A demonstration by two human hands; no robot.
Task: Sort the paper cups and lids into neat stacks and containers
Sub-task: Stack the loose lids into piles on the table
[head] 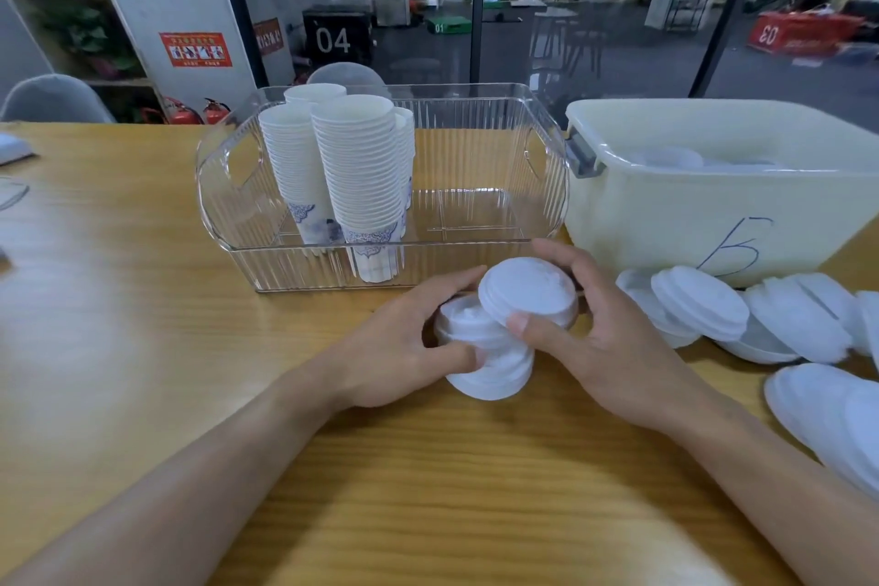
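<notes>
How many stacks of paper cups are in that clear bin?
4 stacks, all in the left half of the clear bin: front stack, left stack, back stack, and one mostly hidden behind the front stack. More could be hidden.

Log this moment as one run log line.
step: stacking lids | left hand: holds lid stack | right hand: holds top lid | cup stacks: in clear bin

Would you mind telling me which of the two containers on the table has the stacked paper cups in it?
The clear ribbed bin, on the left, holds the cup stacks; the pale yellow tub beside it shows only lids inside.
</notes>
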